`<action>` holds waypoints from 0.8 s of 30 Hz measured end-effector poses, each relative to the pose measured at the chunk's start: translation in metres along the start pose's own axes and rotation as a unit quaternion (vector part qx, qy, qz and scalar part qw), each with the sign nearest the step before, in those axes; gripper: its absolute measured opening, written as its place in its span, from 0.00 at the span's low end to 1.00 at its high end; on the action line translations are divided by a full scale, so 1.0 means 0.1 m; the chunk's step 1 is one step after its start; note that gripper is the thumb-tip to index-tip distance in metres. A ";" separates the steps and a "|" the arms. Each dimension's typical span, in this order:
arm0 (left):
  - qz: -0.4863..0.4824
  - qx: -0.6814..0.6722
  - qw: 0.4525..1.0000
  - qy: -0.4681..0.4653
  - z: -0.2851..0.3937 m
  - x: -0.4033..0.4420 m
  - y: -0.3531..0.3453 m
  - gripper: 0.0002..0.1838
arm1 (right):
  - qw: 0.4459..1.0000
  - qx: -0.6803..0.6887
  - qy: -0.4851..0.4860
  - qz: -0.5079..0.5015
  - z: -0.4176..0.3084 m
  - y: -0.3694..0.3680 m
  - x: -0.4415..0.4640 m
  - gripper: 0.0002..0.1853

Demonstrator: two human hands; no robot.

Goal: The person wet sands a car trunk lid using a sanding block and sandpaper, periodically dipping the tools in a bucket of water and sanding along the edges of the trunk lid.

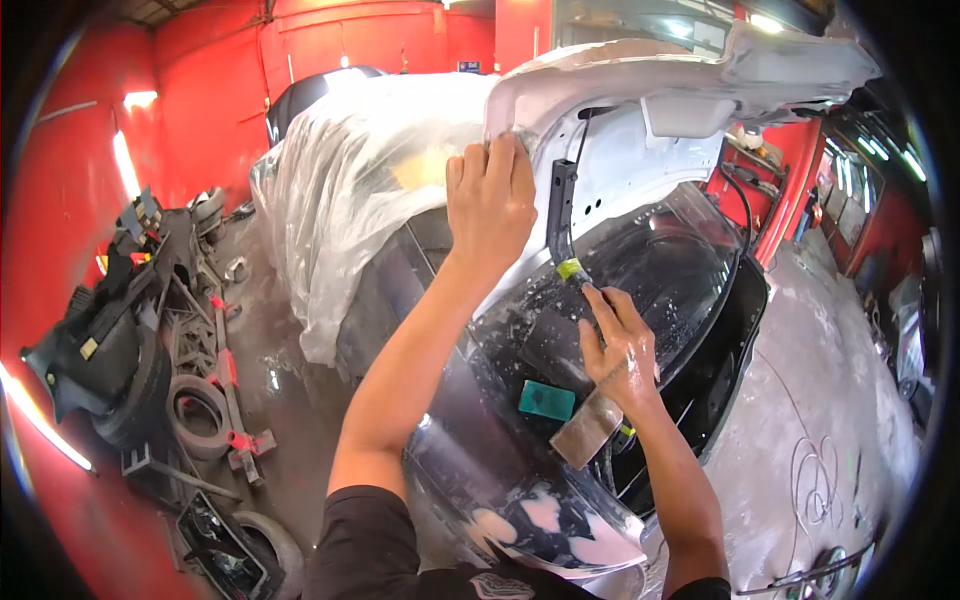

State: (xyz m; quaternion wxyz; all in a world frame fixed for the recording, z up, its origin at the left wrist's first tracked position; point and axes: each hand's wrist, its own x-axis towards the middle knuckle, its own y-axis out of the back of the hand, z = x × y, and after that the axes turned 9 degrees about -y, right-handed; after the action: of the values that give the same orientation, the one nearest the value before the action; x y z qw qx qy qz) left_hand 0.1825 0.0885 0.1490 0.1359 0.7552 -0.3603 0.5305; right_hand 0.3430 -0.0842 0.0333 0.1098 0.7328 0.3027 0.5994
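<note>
My left hand (490,205) is raised with its fingers curled over the near edge of a lifted whitish car lid (600,85). Lower down, my right hand (622,345) is at the bottom end of a dark hinge bar (562,200), its fingers bent close to a yellow-green bit (569,268). What those fingers pinch is mostly hidden. Below lies the dark, wet-spotted car body (500,420). On it rest a green rectangular block (546,400) and a flat grey-brown piece (587,430), just under my right wrist.
Clear plastic sheeting (350,150) drapes the car at the back left. Tyres (198,415), metal frames and car parts pile along the red wall (60,260). A thin cable (815,480) coils on the floor at right. Pinkish filler patches (610,540) mark the nearest bodywork.
</note>
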 end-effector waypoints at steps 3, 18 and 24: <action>0.034 -0.001 0.999 0.002 0.02 0.09 -0.19 0.20 | 1.000 0.002 -0.006 0.002 -0.01 0.06 0.03 0.23; 0.008 0.018 1.000 0.002 -0.07 0.09 -0.11 0.17 | 0.997 0.075 -0.027 0.000 0.05 0.04 0.03 0.22; 0.043 -0.015 0.999 0.005 -0.08 0.33 -0.23 0.18 | 0.996 0.081 -0.027 0.009 0.07 0.04 0.02 0.21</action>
State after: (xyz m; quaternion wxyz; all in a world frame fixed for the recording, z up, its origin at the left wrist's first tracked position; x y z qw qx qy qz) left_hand 0.1984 0.0967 0.1860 0.1262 0.7343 -0.4001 0.5337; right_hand 0.3510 -0.0846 0.0349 0.0530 0.7582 0.3403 0.5536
